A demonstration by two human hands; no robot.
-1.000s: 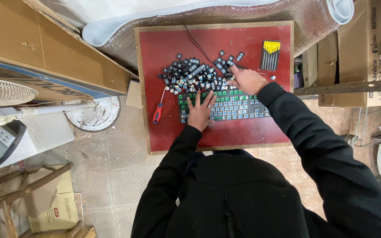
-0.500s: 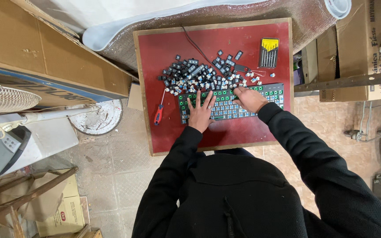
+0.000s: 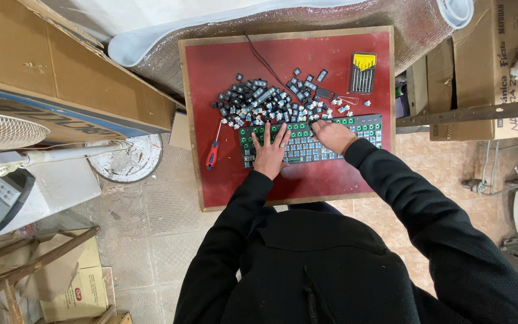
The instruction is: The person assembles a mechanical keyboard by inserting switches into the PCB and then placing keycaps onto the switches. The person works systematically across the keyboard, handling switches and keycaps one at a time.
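Overhead, a stripped keyboard [image 3: 313, 141] is being pressed flat on the red board [image 3: 223, 72] by the left hand [image 3: 269, 151], fingers spread, nothing gripped. Its upper edge is being touched by the right hand [image 3: 333, 135]; whether anything is pinched cannot be told. Loose keycaps [image 3: 265, 99] are lying just beyond, a red screwdriver [image 3: 213, 153] nearby

One head view looks straight down from high above the red tabletop [image 3: 223, 174]; floor at left, cardboard boxes [image 3: 487, 66] right.
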